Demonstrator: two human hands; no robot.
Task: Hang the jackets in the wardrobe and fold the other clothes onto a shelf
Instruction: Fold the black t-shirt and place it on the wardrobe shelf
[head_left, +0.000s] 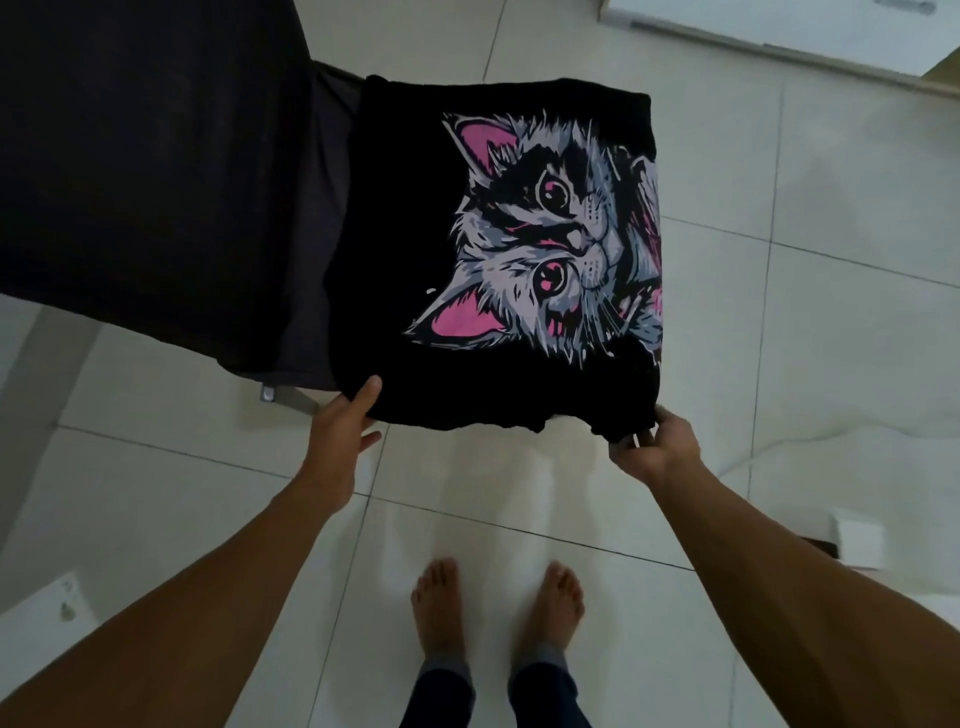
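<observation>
The black cotton T-shirt with a grey-and-pink cat print (498, 249) lies folded, print up, its far left part resting on a dark cloth-covered surface (145, 171), its near edge held out over the pale tiled floor (831, 312). Your left hand (343, 431) pinches the near left corner, thumb on top. Your right hand (649, 441) is clamped on the bunched near right corner. Your bare feet (498, 608) stand below on the tiles.
</observation>
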